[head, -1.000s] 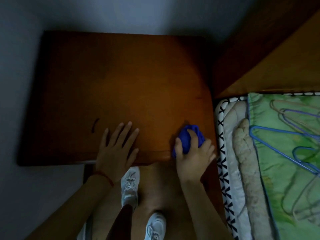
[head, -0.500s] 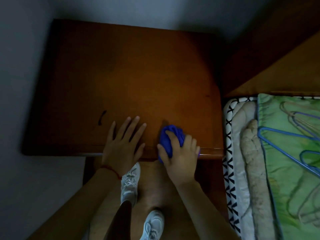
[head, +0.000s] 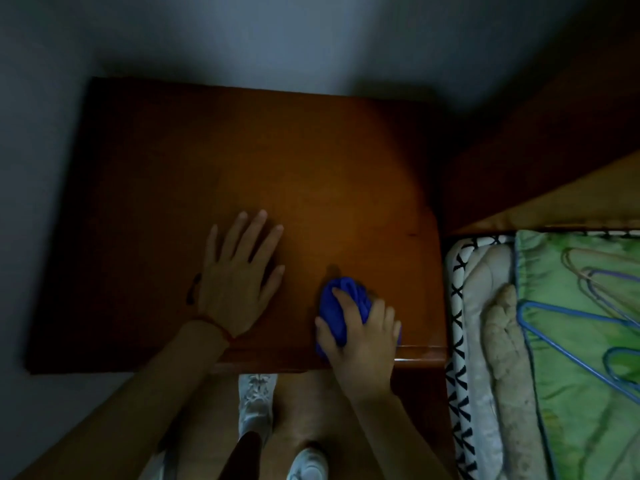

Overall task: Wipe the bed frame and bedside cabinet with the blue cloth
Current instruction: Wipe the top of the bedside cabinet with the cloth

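Right hand (head: 362, 336): clenched on crumpled blue cloth (head: 337, 306), cabinet's 5 o'clock edge.
Left hand (head: 239, 282): released, flat on brown wooden bedside cabinet (head: 277, 168).

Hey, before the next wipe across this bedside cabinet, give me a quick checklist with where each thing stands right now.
1. Blue cloth gripped in right hand: ok.
2. Cloth on the cabinet top, near its front edge: ok.
3. Left hand flat on the top, apart from the cloth: ok.
4. Rest of the top bare of objects: ok.
5. Dust left on the top: cannot tell, too dim.
6. Hangers lying on the bed, off the cabinet: ok.
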The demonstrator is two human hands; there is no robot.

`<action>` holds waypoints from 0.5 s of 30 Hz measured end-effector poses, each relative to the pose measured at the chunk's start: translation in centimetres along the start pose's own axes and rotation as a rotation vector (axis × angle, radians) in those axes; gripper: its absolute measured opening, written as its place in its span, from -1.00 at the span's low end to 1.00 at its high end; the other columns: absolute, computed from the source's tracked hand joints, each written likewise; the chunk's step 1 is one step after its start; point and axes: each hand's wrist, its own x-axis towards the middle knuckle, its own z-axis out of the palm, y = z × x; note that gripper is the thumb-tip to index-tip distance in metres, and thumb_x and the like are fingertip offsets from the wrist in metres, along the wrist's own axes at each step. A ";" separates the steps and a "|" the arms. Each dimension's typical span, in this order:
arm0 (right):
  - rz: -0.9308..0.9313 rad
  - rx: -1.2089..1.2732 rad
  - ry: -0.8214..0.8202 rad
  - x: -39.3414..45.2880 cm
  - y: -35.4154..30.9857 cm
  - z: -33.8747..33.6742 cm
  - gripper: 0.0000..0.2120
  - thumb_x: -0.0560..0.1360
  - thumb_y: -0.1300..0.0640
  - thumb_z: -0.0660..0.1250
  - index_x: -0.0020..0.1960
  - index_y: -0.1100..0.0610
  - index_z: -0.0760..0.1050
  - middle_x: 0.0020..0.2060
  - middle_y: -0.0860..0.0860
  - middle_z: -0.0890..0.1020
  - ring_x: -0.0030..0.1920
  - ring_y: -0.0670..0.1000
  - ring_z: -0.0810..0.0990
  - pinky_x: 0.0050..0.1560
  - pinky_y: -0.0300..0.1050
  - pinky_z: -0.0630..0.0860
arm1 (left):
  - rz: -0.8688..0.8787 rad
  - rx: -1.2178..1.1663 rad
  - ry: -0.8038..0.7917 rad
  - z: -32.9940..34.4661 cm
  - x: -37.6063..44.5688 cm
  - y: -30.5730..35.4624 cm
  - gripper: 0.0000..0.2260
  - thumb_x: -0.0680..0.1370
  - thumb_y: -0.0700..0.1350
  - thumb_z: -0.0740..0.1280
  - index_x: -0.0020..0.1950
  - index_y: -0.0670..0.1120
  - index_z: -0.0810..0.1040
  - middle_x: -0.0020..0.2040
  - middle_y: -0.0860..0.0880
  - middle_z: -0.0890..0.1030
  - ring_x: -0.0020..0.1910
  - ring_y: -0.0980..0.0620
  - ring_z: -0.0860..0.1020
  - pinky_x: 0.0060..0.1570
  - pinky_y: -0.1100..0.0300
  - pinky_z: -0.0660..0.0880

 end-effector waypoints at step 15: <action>0.048 0.012 0.033 8.1 -1.0 1.3 -0.54 0.42 -0.22 0.15 0.21 0.02 0.38 -0.09 0.20 0.52 -0.09 0.11 0.37 -0.13 0.04 0.42 | -0.042 -0.007 -0.136 0.6 2.0 -1.2 -0.49 0.61 0.15 -0.17 0.43 -0.07 0.23 0.43 -0.18 0.30 0.42 -0.16 0.16 0.35 -0.19 0.01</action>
